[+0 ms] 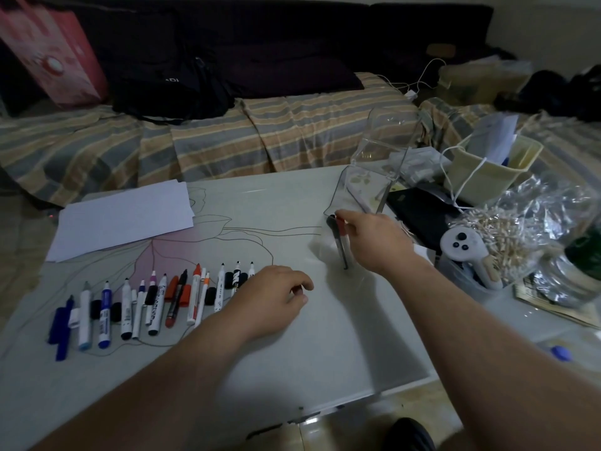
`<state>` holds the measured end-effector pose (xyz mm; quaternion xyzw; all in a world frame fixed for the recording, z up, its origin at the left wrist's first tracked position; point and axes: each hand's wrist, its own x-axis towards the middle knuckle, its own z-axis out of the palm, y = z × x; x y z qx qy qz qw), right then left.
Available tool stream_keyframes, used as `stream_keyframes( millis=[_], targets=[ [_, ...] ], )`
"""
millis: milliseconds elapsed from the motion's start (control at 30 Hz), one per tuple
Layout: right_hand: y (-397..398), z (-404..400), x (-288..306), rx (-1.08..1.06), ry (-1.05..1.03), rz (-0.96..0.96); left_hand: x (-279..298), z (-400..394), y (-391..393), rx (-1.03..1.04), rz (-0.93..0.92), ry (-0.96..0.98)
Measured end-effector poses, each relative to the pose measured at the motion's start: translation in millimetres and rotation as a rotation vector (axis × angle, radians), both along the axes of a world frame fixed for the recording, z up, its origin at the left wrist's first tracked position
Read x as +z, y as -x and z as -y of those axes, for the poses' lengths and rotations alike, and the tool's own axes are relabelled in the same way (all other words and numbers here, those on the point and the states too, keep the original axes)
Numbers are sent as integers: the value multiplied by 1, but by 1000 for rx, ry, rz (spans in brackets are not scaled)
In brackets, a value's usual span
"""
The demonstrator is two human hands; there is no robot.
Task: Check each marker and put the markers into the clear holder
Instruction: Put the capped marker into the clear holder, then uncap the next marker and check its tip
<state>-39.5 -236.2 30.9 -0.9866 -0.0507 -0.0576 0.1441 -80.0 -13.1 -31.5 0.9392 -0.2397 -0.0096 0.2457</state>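
A row of several uncapped markers [156, 301] with loose caps lies on the white table [325, 336] at the left. My left hand [273, 301] rests on the table by the row's right end, fingers curled, holding nothing that I can see. A tall clear holder [367, 190] stands at the table's far right. My right hand [374, 242] reaches to its low front compartment and pinches the top of a dark marker [340, 245], which stands tilted inside the clear wall.
White paper sheets [123, 219] lie at the table's far left. On the right are a black case [419, 213], a white controller [465, 249], a bag of small wooden pieces [507, 236] and a cream basket [494, 167]. A striped sofa [227, 138] runs behind.
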Motion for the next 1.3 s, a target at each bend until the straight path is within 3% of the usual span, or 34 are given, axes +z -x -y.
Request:
stream_keyframes(
  millis=[167,300,367,500,633,833,1033,1167,1300],
  targets=[
    [-4,-3,-2,-30,32,-61,4,-8,-1,27,-34,-16],
    [2,-22,6,-111,-3,185,15,-26,-12,154,-67,-34],
    [7,-45,1,-7,-39,224,20,-44,-20,301,-76,9],
    [27,-99,-43,313,-31,-106,13,-81,-29,493,-70,31],
    [45,-124,-80,464,22,-305,3,-90,-29,492,-116,-65],
    [42,-123,-90,306,85,-246,-10,-80,-35,457,-51,-276],
    [35,-91,-90,177,123,-322,-14,-66,-37,404,-54,-508],
    [33,-81,-88,147,108,-351,-15,-55,-35,399,-48,-433],
    [31,-71,-77,83,-53,-372,-4,-44,-27,410,-142,-26]
  ],
)
